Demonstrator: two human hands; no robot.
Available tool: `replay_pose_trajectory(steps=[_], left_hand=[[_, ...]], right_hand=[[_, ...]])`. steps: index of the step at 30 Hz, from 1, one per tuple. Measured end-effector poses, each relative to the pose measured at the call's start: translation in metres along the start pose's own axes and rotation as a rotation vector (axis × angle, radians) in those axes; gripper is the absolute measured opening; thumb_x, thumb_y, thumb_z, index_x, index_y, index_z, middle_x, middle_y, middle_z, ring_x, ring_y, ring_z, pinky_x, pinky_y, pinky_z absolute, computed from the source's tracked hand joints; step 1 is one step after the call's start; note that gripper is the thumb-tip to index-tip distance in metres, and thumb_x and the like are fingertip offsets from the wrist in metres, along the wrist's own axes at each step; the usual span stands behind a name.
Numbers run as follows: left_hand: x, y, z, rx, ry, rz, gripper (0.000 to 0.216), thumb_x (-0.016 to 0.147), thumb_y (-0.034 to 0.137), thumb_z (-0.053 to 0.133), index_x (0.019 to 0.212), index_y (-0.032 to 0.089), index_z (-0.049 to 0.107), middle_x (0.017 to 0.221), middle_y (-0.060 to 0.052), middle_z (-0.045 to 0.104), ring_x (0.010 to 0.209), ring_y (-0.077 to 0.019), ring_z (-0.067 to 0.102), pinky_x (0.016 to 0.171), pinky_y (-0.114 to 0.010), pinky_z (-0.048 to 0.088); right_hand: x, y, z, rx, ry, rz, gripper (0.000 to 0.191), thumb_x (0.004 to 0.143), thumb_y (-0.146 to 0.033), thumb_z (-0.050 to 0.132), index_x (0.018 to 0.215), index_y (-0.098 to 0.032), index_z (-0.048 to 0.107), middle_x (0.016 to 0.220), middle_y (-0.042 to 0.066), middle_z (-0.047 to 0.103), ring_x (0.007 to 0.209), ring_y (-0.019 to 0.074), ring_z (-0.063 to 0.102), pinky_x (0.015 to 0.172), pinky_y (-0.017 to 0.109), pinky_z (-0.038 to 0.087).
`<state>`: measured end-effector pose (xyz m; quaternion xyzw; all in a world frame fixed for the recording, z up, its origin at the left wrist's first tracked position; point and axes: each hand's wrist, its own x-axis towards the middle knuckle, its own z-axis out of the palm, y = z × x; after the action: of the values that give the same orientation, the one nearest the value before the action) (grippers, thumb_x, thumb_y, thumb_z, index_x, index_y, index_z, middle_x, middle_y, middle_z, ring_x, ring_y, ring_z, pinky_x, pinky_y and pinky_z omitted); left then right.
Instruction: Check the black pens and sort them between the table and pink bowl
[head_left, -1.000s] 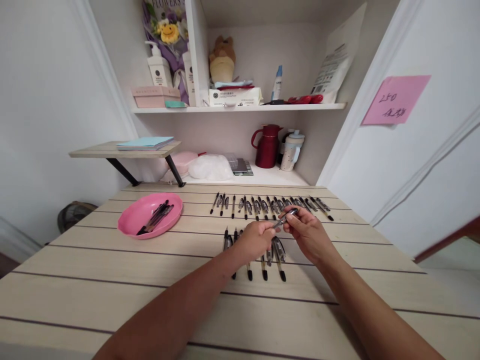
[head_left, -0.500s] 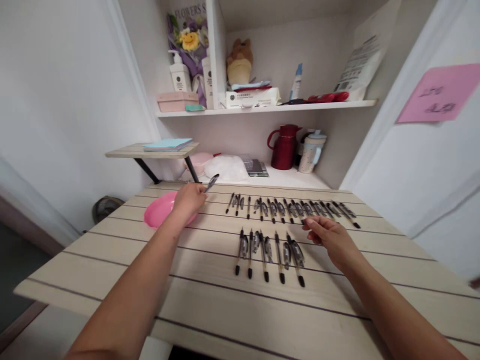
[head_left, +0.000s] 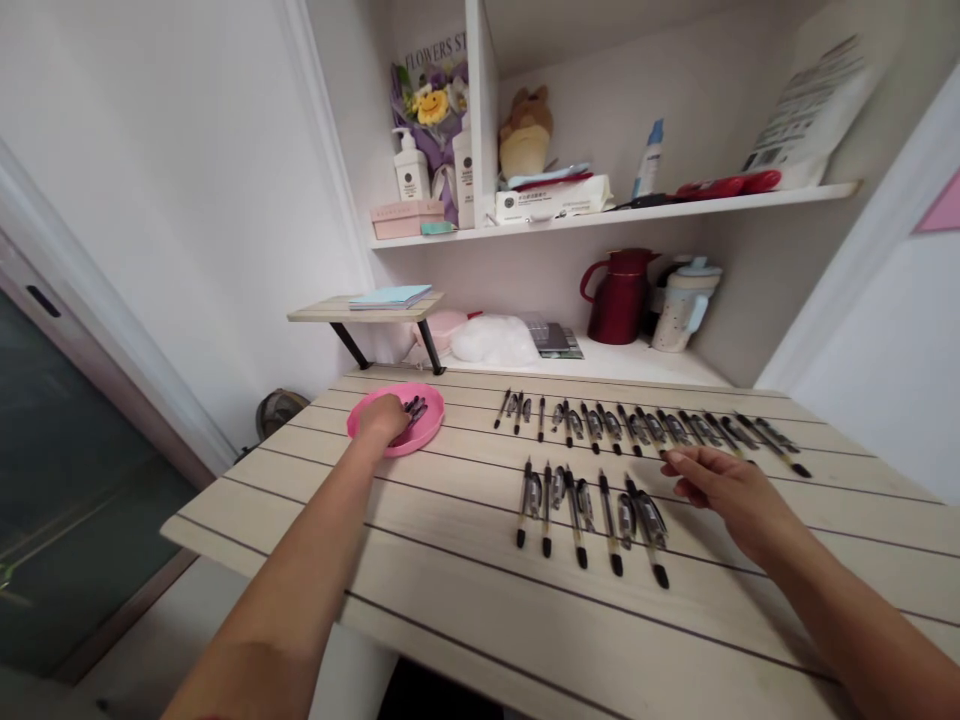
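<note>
My left hand (head_left: 384, 418) reaches into a pink bowl (head_left: 431, 432) at the far left of the wooden table (head_left: 450, 590). Its fingers curl on a dark pen among the pens in the bowl (head_left: 415, 409). My right hand (head_left: 731, 485) lies low over the table with its fingers stretched out and nothing in it. Its fingertips are at the near side of the back row of pens (head_left: 637, 425), which holds several black pens side by side. A shorter front row of pens (head_left: 592, 505) lies just left of that hand.
Behind the table a low ledge carries a red jug (head_left: 621, 297), a white lidded cup (head_left: 682, 305) and a plastic bag (head_left: 491, 340). A small raised shelf (head_left: 330, 312) with blue notebooks stands back left. The table's left edge drops off beside a dark glass door (head_left: 67, 440).
My left hand carried a pen from between both hands over to the pink bowl and lowered into it. My right hand let go and flattened by the back row. The view swung left.
</note>
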<state>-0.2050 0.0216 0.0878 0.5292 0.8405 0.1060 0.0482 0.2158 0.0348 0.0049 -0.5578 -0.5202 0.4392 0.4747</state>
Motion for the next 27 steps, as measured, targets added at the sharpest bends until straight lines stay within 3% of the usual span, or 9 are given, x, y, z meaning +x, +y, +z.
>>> replay_pose_trajectory(steps=[4,7,8,10,13,16,20,27], left_hand=[[-0.015,0.027,0.000,-0.003,0.080,0.136,0.023,0.077,0.032,0.046,0.080,0.015,0.061,0.083,-0.011,0.063,0.079,-0.0228,0.057,0.063,-0.028,0.037],[-0.041,0.063,0.012,-0.066,0.098,0.363,0.022,0.078,0.032,0.045,0.088,0.020,0.061,0.093,-0.006,0.063,0.087,-0.0184,0.054,0.071,-0.025,0.037],[-0.053,0.076,0.019,-0.134,0.088,0.500,0.022,0.078,0.031,0.046,0.089,0.020,0.062,0.092,-0.005,0.063,0.086,-0.0176,0.055,0.071,-0.025,0.037],[-0.078,0.103,0.034,-0.254,-0.007,0.690,0.021,0.077,0.030,0.047,0.086,0.021,0.063,0.088,-0.004,0.064,0.080,-0.0170,0.055,0.067,-0.025,0.038],[-0.116,0.140,0.058,-0.314,-0.140,0.826,0.018,0.075,0.030,0.049,0.079,0.022,0.064,0.077,-0.003,0.064,0.069,-0.0175,0.055,0.060,-0.026,0.037],[-0.144,0.168,0.077,-0.320,-0.200,0.881,0.011,0.072,0.028,0.053,0.073,0.022,0.062,0.066,-0.004,0.060,0.061,-0.0184,0.053,0.058,-0.028,0.037],[-0.163,0.191,0.091,-0.345,-0.184,0.923,0.006,0.069,0.026,0.058,0.070,0.020,0.059,0.064,-0.006,0.057,0.065,-0.0225,0.056,0.062,-0.033,0.040],[-0.174,0.208,0.095,-0.011,-0.223,0.911,0.032,0.071,0.034,0.053,0.097,0.014,0.057,0.085,-0.013,0.063,0.083,-0.0286,0.059,0.071,-0.040,0.046]], right_hand=[[-0.002,-0.002,0.004,-0.099,-0.031,-0.036,0.028,0.064,-0.046,0.060,0.068,-0.019,0.056,0.062,0.002,0.061,0.045,0.0104,0.048,0.041,0.023,0.035],[-0.003,-0.002,0.005,-0.282,-0.113,-0.069,0.023,0.067,-0.041,0.056,0.061,-0.020,0.052,0.052,-0.001,0.057,0.043,0.0106,0.047,0.044,0.024,0.036],[-0.004,-0.004,0.005,-0.365,-0.143,-0.075,0.022,0.068,-0.040,0.055,0.059,-0.020,0.052,0.049,-0.001,0.056,0.042,0.0108,0.047,0.045,0.024,0.035],[-0.008,-0.008,0.006,-0.561,-0.189,-0.080,0.021,0.069,-0.038,0.053,0.057,-0.020,0.052,0.045,-0.002,0.054,0.042,0.0117,0.048,0.046,0.024,0.034],[-0.014,-0.017,0.007,-0.823,-0.221,-0.100,0.021,0.067,-0.038,0.053,0.058,-0.020,0.054,0.046,0.000,0.055,0.047,0.0143,0.051,0.049,0.025,0.033],[-0.017,-0.022,0.008,-0.938,-0.208,-0.101,0.017,0.065,-0.036,0.055,0.065,-0.019,0.057,0.053,0.003,0.059,0.055,0.0166,0.054,0.051,0.025,0.033],[-0.015,-0.018,0.009,-0.982,-0.194,-0.100,0.015,0.061,-0.026,0.055,0.073,-0.018,0.058,0.066,0.006,0.063,0.064,0.0182,0.056,0.054,0.025,0.035],[-0.010,-0.017,0.005,-0.995,-0.202,-0.074,0.020,0.059,-0.024,0.057,0.078,-0.018,0.061,0.075,0.007,0.064,0.071,0.0187,0.057,0.057,0.024,0.035]])
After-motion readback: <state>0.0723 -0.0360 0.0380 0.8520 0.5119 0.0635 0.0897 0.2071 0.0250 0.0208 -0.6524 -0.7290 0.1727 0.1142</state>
